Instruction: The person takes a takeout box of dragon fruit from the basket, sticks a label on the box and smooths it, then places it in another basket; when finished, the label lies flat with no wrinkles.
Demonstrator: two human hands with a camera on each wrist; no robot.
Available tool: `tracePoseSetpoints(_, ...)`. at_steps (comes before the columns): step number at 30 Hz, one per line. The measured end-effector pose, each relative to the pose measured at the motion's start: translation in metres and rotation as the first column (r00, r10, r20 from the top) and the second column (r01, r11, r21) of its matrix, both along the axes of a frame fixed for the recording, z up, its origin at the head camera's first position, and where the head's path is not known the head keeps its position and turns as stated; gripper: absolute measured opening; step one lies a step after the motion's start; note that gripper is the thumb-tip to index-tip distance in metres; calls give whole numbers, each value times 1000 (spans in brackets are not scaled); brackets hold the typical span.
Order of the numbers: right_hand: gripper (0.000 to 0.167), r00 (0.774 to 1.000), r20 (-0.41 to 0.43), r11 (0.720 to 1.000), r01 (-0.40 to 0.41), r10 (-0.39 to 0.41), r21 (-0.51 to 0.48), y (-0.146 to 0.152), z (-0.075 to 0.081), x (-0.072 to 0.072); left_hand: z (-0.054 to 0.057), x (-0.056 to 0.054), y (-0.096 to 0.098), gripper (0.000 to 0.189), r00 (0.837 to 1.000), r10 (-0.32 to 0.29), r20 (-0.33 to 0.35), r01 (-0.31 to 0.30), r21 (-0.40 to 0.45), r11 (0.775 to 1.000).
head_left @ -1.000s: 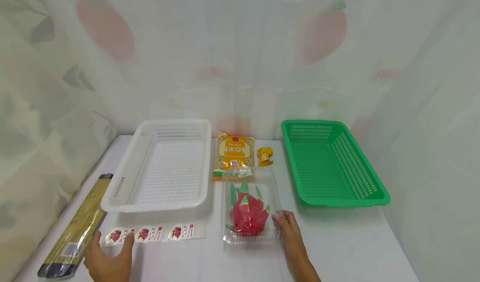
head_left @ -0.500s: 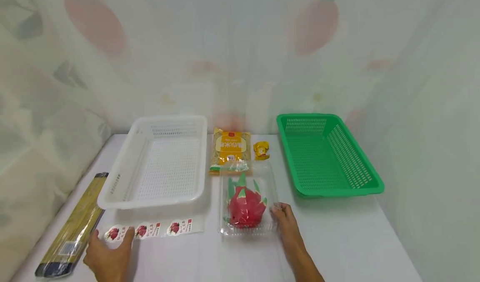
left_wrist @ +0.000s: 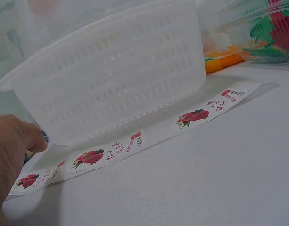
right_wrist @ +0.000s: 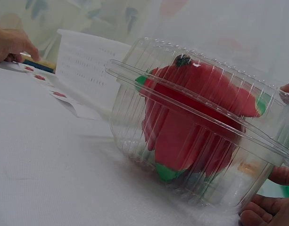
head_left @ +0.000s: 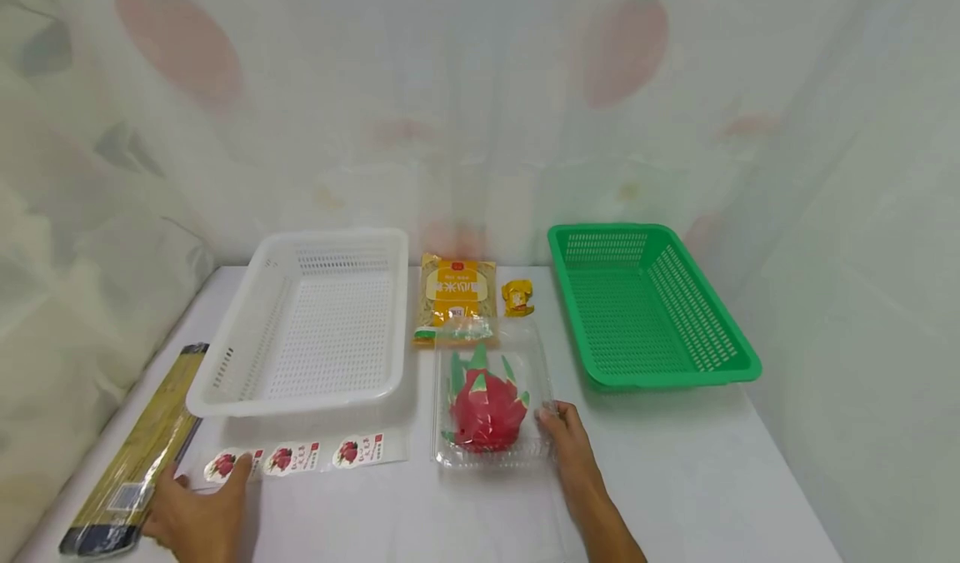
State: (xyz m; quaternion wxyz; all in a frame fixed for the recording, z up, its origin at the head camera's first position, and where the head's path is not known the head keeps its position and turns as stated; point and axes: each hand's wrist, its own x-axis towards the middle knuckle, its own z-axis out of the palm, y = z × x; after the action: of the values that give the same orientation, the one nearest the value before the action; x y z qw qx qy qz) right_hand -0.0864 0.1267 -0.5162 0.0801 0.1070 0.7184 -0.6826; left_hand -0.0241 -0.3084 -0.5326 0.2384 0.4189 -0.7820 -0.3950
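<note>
Clock directions read from the clear box in the head view, 12 being away from the person.

Clear box, one: ribbed plastic, lid on, resting on the white table. Contents: one dragon fruit, red, green tips toward 12.

Right hand: at 4 o'clock, gripping the box's edge, thumb and fingers closed on it.

Left hand: at 8 o'clock, thumb well apart from the forefinger, thumb tip over the leftmost sticker. Whether the fingertips touch the strip cannot be told.

Sticker strip, one: flat on the table, between 8 and 9 o'clock; three stickers in view, each with red fruit and lettering.

Long packet, one: just beyond the left hand, toward 9 o'clock; yellow-brown, dark ends, clear wrapper, barcode label.

White basket, one: 10 o'clock, slotted.

Green basket, one: 2 o'clock, slotted.

Orange packet, one: just before 12, its near end overlapped by the box in the head view.

Small yellow packet, one: between 12 and 1, crumpled wrapper.

Curtain: behind all, fruit-patterned.
</note>
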Motion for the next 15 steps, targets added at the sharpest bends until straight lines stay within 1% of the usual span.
tracePoseSetpoints(1,50,1000,-2,1000,-2,2,1,0,1,0,0,0,0,92,1000,0,3,0,-8,1000)
tracePoseSetpoints(2,50,1000,-4,1000,-3,3,1,0,1,0,0,-1,-1,92,1000,-7,19,8,-22,1000)
tracePoseSetpoints(5,49,1000,-8,1000,-7,6,-1,-1,2,0,1,-2,-3,93,995,-35,94,40,-44,998)
tracePoseSetpoints(8,48,1000,-3,1000,-7,7,-15,-1,2,1,3,-3,-6,96,984,-62,168,69,-38,997)
tracePoseSetpoints(12,47,1000,-10,1000,-12,11,-23,-1,1,2,4,-2,-7,100,978,-57,200,58,0,998)
tracePoseSetpoints(15,46,1000,-22,1000,-13,13,-23,-1,0,1,5,-3,-7,101,973,-49,226,48,10,999)
